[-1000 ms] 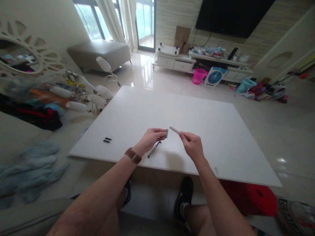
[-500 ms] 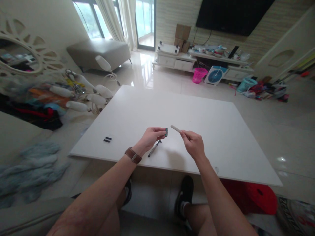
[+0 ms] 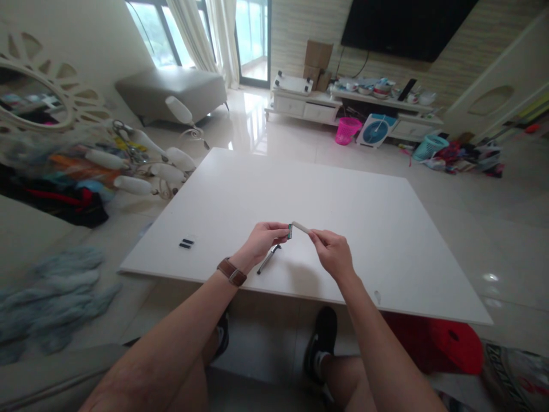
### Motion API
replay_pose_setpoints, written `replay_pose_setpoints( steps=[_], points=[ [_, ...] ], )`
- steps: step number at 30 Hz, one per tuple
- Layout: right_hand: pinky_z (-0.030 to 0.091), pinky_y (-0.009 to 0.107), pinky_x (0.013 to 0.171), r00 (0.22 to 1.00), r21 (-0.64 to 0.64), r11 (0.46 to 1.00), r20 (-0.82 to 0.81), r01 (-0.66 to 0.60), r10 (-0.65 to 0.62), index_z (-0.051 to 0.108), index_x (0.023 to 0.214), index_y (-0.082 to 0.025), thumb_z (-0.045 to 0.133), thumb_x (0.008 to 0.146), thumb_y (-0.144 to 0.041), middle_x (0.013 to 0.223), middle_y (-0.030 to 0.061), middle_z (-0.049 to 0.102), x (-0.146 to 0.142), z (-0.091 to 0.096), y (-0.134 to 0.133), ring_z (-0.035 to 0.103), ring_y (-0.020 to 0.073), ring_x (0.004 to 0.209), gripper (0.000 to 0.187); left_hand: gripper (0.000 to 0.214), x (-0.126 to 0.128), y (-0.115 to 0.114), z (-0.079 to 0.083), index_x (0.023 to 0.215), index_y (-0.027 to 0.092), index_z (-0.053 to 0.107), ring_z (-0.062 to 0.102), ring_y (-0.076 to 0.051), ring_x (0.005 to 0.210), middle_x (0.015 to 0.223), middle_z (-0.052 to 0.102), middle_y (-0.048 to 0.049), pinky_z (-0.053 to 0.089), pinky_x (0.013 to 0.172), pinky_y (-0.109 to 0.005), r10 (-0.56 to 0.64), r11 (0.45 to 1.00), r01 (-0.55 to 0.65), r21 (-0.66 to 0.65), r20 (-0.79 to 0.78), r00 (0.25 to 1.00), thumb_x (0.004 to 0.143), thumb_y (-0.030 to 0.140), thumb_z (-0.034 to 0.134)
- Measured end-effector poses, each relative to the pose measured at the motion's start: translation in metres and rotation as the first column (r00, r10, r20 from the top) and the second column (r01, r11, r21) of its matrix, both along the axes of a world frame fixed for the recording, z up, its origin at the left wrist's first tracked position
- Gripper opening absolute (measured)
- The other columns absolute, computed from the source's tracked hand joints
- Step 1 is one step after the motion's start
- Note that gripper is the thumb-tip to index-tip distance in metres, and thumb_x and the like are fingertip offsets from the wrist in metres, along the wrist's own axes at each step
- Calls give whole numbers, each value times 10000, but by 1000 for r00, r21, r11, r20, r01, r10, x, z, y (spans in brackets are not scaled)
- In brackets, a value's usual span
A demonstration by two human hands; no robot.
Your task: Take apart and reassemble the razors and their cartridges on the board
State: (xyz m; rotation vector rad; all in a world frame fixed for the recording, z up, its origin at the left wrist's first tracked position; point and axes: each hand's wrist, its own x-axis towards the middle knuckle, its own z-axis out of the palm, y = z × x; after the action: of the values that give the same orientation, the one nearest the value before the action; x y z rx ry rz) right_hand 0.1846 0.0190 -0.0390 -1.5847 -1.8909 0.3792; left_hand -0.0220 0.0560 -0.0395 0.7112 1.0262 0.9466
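Green and dark, a small flat piece sits pinched between the thumb and fingertips of the left hand, just above the white table. The right hand has its fingers closed on a pale slim stick, whose tip meets the piece. Both look light and stiff. The piece is tiny and probably easy to drop, so it is best gripped by its narrow edges. A dark slender tool lies beneath on the table. No writing is legible.
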Motion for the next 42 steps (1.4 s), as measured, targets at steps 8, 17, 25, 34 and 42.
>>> replay_pose_setpoints(
  steps=[8, 17, 25, 34, 42],
  points=[
    [422, 276, 656, 998, -14, 999, -42, -49, 49, 780, 972, -248, 508, 985, -441, 818, 47, 728, 1, 1, -1, 614, 173, 694, 334, 182, 0, 0, 1, 788, 81, 759, 630, -134, 736, 801, 712, -100, 502, 783, -306, -12, 1000, 12, -4, 23, 1000, 634, 141, 836],
    [420, 280, 667, 999, 13, 999, -27, -38, 38, 781, 992, -254, 511, 986, -434, 819, 48, 725, 1, -2, 0, 619, 174, 702, 324, 148, -1, -1, 3, 769, 89, 764, 625, -135, 740, 800, 714, -95, 507, 789, -304, -18, 1000, 18, 11, 19, 1000, 639, 138, 816],
    [402, 275, 644, 998, 0, 998, -20, -56, 56, 779, 993, -247, 512, 989, -430, 785, 43, 713, 1, 0, -1, 613, 173, 695, 323, 145, 0, -1, 3, 762, 86, 754, 644, -154, 780, 818, 719, -107, 513, 813, -323, -2, 1000, 2, 4, 32, 999, 637, 118, 818],
    [418, 268, 666, 998, 11, 998, -31, -61, 61, 779, 980, -244, 523, 988, -410, 817, 39, 727, -2, 0, 0, 626, 167, 713, 305, 158, 3, -1, 2, 766, 90, 747, 646, -147, 771, 793, 714, -90, 514, 788, -301, 15, 1000, -15, -5, 22, 1000, 632, 115, 827],
    [422, 267, 676, 997, 14, 998, -46, -55, 56, 776, 1000, -247, 521, 988, -414, 866, 38, 743, -4, -1, -1, 642, 170, 750, 304, 156, 3, -1, 0, 750, 90, 746, 641, -148, 770, 791, 713, -90, 517, 796, -309, 4, 1000, -4, -2, 39, 999, 625, 119, 833]
  ],
)
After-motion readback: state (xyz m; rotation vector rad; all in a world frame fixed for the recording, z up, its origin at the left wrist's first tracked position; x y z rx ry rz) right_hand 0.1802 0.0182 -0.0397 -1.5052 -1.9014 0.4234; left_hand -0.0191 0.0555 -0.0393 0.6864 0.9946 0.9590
